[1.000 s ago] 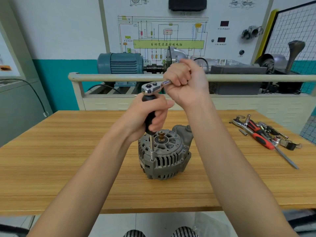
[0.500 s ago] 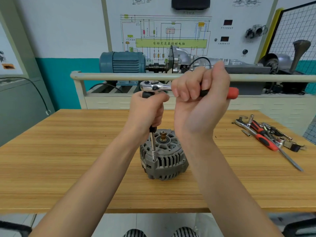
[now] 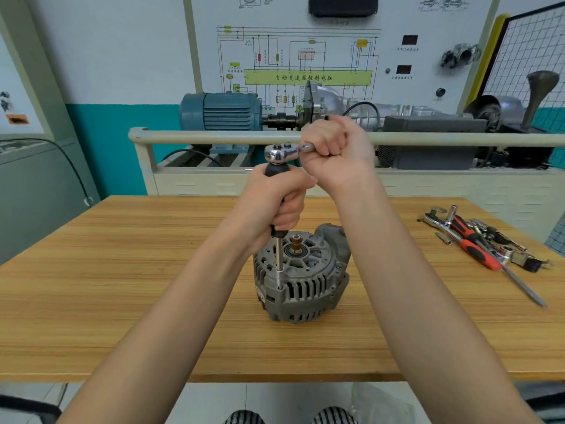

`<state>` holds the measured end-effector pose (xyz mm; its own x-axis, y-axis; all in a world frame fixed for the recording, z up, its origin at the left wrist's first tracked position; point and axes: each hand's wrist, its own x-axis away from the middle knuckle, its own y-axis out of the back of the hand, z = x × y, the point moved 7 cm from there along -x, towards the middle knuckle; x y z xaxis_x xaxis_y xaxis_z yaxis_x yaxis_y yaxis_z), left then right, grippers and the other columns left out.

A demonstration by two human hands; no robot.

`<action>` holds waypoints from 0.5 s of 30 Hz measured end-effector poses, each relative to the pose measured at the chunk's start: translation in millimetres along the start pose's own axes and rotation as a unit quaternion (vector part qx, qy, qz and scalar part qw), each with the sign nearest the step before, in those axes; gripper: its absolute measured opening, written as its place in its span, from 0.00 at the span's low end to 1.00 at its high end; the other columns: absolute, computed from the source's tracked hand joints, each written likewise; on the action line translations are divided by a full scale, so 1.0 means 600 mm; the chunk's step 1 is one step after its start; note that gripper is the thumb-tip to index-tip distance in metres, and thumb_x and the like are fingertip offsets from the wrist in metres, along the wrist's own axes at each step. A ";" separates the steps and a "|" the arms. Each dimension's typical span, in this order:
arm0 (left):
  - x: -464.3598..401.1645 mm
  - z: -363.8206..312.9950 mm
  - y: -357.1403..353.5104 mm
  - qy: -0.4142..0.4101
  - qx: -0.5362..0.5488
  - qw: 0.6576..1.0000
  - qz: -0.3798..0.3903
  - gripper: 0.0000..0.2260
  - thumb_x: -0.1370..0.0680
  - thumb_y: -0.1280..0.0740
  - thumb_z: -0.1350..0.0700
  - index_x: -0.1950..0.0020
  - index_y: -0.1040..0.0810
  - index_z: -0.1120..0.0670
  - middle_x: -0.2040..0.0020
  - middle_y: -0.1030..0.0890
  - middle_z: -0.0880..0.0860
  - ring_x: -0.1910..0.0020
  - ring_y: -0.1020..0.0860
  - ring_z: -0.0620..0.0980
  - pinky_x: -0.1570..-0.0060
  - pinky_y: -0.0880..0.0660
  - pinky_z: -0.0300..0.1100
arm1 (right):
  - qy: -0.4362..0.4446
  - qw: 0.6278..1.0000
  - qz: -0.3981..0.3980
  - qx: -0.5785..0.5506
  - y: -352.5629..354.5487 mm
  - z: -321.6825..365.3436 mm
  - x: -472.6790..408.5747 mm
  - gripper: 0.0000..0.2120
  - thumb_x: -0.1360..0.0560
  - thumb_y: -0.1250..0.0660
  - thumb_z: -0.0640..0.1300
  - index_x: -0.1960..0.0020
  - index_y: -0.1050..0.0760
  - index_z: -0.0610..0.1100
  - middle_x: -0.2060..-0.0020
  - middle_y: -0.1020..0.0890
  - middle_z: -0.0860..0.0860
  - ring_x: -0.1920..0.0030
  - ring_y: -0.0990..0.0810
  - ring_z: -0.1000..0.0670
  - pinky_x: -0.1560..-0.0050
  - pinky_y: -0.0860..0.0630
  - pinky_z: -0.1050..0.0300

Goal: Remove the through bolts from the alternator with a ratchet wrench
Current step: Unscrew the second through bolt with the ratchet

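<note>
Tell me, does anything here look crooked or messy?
Nothing is broken. The spare tools lie in a loose heap at the table's right edge; the alternator stands upright, extension shaft vertical.

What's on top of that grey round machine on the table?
On top of the alternator you can see a brass-coloured shaft in the middle, and a thin metal extension bar standing near its rim. The bolt under the bar's tip is covered.
</note>
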<state>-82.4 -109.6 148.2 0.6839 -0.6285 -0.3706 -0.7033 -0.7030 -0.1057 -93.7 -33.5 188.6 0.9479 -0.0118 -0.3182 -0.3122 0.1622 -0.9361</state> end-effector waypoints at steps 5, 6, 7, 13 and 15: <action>0.004 -0.002 0.014 -0.031 -0.025 0.992 -0.122 0.22 0.26 0.37 0.67 0.76 0.39 0.50 0.80 0.41 0.47 0.82 0.46 0.45 0.78 0.47 0.32 | 0.276 0.945 0.049 0.167 -0.039 0.021 0.099 0.21 0.19 0.49 0.40 0.72 0.42 0.45 0.82 0.41 0.52 0.81 0.44 0.53 0.77 0.44 0.61; 0.005 -0.002 0.014 -0.036 -0.030 0.990 -0.133 0.23 0.26 0.38 0.68 0.76 0.39 0.50 0.80 0.41 0.47 0.82 0.46 0.46 0.78 0.47 0.32 | 0.328 0.920 0.072 0.203 -0.048 0.014 0.123 0.21 0.19 0.49 0.40 0.71 0.42 0.46 0.81 0.40 0.52 0.80 0.43 0.53 0.75 0.43 0.59; 0.007 -0.003 0.013 -0.039 -0.034 0.989 -0.138 0.24 0.26 0.38 0.68 0.77 0.38 0.49 0.80 0.40 0.47 0.82 0.46 0.45 0.78 0.47 0.32 | 0.372 0.894 0.095 0.232 -0.056 0.005 0.142 0.21 0.19 0.49 0.40 0.71 0.41 0.46 0.81 0.39 0.52 0.79 0.42 0.52 0.74 0.42 0.58; 0.012 -0.005 0.017 -0.041 -0.036 0.994 -0.096 0.23 0.26 0.36 0.68 0.76 0.36 0.49 0.80 0.39 0.48 0.81 0.44 0.46 0.78 0.44 0.33 | 0.324 0.913 0.120 0.216 -0.059 0.006 0.125 0.24 0.19 0.50 0.40 0.75 0.41 0.45 0.82 0.40 0.52 0.80 0.44 0.53 0.76 0.44 0.60; 0.011 -0.008 0.014 -0.041 -0.035 0.997 -0.050 0.20 0.27 0.34 0.66 0.76 0.33 0.50 0.80 0.37 0.49 0.81 0.41 0.46 0.78 0.42 0.35 | 0.233 0.955 0.086 0.162 -0.043 0.021 0.085 0.25 0.19 0.50 0.41 0.76 0.40 0.46 0.83 0.41 0.53 0.82 0.44 0.54 0.78 0.44 0.63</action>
<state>-82.8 -121.2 149.0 0.7294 -0.5272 -0.4359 -0.6157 -0.7837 -0.0826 -36.6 -25.7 198.2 0.7299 -0.3840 -0.5655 -0.3527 0.4971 -0.7928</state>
